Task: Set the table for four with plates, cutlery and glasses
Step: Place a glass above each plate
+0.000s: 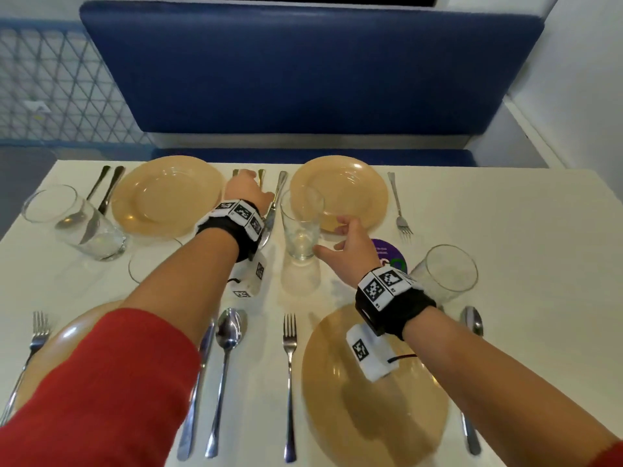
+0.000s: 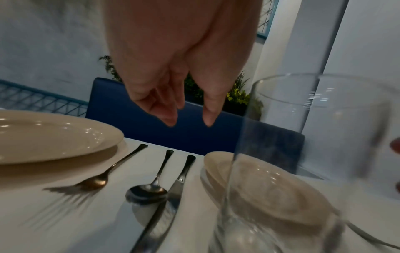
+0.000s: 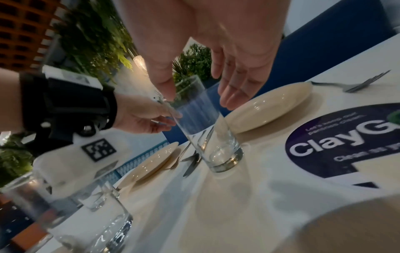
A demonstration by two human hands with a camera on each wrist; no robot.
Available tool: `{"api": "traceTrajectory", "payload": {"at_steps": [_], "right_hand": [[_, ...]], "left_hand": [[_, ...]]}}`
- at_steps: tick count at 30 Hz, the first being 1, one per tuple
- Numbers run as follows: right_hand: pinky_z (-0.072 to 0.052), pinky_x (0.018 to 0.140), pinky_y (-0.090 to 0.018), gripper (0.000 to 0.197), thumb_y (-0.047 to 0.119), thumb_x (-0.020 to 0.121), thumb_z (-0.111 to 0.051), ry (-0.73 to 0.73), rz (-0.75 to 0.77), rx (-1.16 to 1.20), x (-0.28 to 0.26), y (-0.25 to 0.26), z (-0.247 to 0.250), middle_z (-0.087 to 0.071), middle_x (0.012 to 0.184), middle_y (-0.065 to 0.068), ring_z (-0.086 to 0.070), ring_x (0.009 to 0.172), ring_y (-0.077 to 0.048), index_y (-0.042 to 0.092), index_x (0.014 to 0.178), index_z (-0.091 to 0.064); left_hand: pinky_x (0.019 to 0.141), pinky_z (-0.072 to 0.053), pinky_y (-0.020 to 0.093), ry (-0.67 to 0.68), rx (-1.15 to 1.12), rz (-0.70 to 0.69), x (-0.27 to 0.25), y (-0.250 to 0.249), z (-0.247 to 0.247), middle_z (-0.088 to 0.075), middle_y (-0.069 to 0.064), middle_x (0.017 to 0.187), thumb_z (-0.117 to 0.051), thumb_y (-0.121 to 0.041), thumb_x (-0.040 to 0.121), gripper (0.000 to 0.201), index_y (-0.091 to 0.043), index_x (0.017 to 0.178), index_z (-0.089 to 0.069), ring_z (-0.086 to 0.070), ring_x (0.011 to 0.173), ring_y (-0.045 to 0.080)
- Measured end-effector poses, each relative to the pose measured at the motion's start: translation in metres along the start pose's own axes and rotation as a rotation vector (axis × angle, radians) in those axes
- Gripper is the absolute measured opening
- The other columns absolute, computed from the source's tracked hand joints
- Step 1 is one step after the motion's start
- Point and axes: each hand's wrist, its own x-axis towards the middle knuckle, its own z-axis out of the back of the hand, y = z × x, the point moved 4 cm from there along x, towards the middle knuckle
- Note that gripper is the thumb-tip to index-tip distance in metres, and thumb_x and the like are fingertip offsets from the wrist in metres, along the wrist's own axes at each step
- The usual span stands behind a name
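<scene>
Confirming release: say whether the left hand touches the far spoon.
Apart. Left wrist view: the left hand hangs above the spoon, blue bench showing between fingertips and handle.

Four round tan plates (image 1: 167,196), four clear glasses (image 1: 301,227), four forks (image 1: 290,338), several steel spoons (image 1: 229,328) and knives (image 1: 275,197) cover the white bench (image 1: 505,230).

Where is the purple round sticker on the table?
In the head view the purple sticker lies flat on the table's right half, just below the far right plate, partly hidden behind the right hand.

Glass (image 1: 301,227) between far plates (image 1: 338,193), cutlery (image 1: 274,203) alongside
</scene>
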Motion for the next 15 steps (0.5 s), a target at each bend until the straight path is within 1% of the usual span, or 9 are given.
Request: {"api": "traceTrajectory", "payload": {"at_steps": [2,3,5,8,11,12,13,14,15], "right_hand": [[-0.042,0.098,-0.029,0.084,0.026,0.076,-0.076,0.01,-0.037,0.007,0.015,0.001,-0.013,-0.044,0.135,-0.004,-0.049,0.116,-0.018,0.013,0.142,-0.027],[-0.04,0.103,-0.032,0.089,0.026,0.073,-0.078,0.012,-0.042,0.002,0.021,0.002,-0.019,-0.042,0.137,-0.004,-0.047,0.121,-0.02,0.012,0.143,-0.025],[-0.038,0.108,-0.036,0.097,0.028,0.067,-0.082,0.001,-0.04,-0.013,0.033,0.002,-0.028,-0.039,0.14,-0.005,-0.043,0.127,-0.021,0.011,0.143,-0.025],[-0.037,0.108,-0.037,0.099,0.029,0.06,-0.087,-0.035,-0.024,0.007,0.044,0.001,-0.036,-0.04,0.138,-0.003,-0.041,0.127,-0.019,0.014,0.14,-0.029],[-0.037,0.107,-0.033,0.095,0.028,0.06,-0.087,-0.066,-0.014,0.057,0.05,-0.002,-0.038,-0.043,0.134,0.002,-0.043,0.123,-0.014,0.018,0.137,-0.031],[-0.037,0.107,-0.03,0.093,0.027,0.062,-0.086,-0.066,-0.008,0.065,0.051,-0.003,-0.039,-0.043,0.133,0.003,-0.043,0.122,-0.013,0.019,0.137,-0.031],[-0.035,0.105,-0.026,0.091,0.027,0.063,-0.085,-0.063,0.003,0.062,0.051,-0.003,-0.039,-0.044,0.133,0.003,-0.043,0.122,-0.012,0.019,0.137,-0.031],[-0.034,0.104,-0.023,0.09,0.028,0.065,-0.084,-0.06,0.017,0.054,0.051,-0.003,-0.04,-0.044,0.131,0.004,-0.042,0.121,-0.01,0.02,0.137,-0.031],[-0.032,0.101,-0.02,0.088,0.028,0.066,-0.083,-0.061,0.027,0.05,0.051,-0.003,-0.041,-0.044,0.13,0.005,-0.042,0.12,-0.009,0.02,0.137,-0.032]], "left_hand": [[0.094,-0.045,0.035,0.048,0.106,-0.036,0.02,-0.007,-0.002,-0.061,0.013,0.125,-0.065,-0.031,0.088,0.049,-0.005,0.127,-0.053,-0.057,0.115,0.029],[0.094,-0.046,0.035,0.06,0.142,-0.05,0.029,-0.01,-0.002,-0.062,0.012,0.123,-0.063,-0.033,0.089,0.047,-0.005,0.125,-0.056,-0.058,0.114,0.028],[0.095,-0.047,0.034,0.101,0.236,-0.082,0.048,-0.015,-0.006,-0.062,0.011,0.123,-0.06,-0.036,0.09,0.044,-0.007,0.123,-0.061,-0.058,0.113,0.028],[0.094,-0.049,0.036,0.161,0.334,-0.111,0.074,-0.018,-0.017,-0.064,0.01,0.12,-0.062,-0.032,0.089,0.037,-0.006,0.114,-0.066,-0.06,0.108,0.028],[0.086,-0.05,0.031,0.184,0.384,-0.11,0.092,-0.013,-0.034,-0.065,0.009,0.115,-0.067,-0.027,0.086,0.031,-0.006,0.11,-0.067,-0.062,0.099,0.026],[0.086,-0.05,0.03,0.194,0.398,-0.111,0.096,-0.01,-0.039,-0.065,0.008,0.115,-0.067,-0.027,0.086,0.03,-0.01,0.111,-0.066,-0.061,0.098,0.025],[0.088,-0.05,0.031,0.21,0.438,-0.131,0.1,-0.008,-0.045,-0.064,0.007,0.115,-0.066,-0.027,0.087,0.032,-0.015,0.116,-0.065,-0.061,0.099,0.025],[0.09,-0.051,0.033,0.235,0.47,-0.14,0.103,-0.005,-0.052,-0.063,0.006,0.116,-0.065,-0.028,0.087,0.034,-0.02,0.121,-0.062,-0.061,0.102,0.025],[0.09,-0.052,0.035,0.255,0.513,-0.158,0.106,-0.002,-0.057,-0.063,0.005,0.114,-0.064,-0.028,0.088,0.035,-0.023,0.122,-0.061,-0.062,0.102,0.026]]}}
